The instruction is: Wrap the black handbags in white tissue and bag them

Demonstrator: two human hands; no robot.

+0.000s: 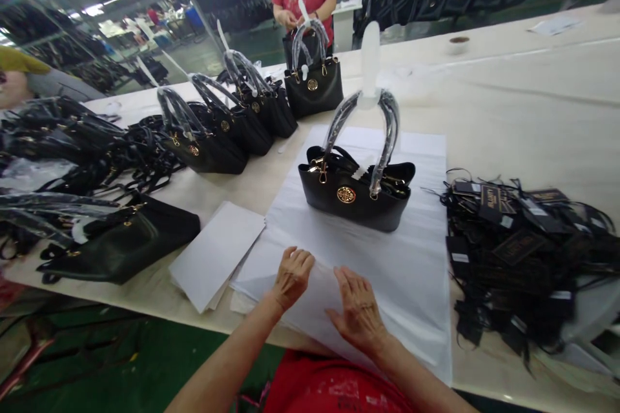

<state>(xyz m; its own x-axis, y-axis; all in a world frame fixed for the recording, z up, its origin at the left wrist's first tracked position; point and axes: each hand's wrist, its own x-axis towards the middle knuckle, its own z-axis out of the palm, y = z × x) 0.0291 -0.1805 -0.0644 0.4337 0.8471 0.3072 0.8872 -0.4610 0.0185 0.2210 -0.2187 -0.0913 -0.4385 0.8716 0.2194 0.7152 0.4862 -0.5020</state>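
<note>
Left hand (293, 276) curled at the white paper (416, 297) by the counter's (527, 110) front edge, can't tell if it's pinching a sheet; right hand (359, 308) is beside it on the same paper, fingers extended, thumb spread. Black handbag (363, 208) sits upright on the paper's far half, wrapped handles (391, 122) up, gold emblem (345, 195) facing the front edge. White card stack (217, 255) left of the paper near front edge, black tag pile (518, 258) right, more black handbags (317, 95) toward left and far edges.

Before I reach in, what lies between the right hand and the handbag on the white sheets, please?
The head view shows only white sheets between right hand and handbag.
</note>
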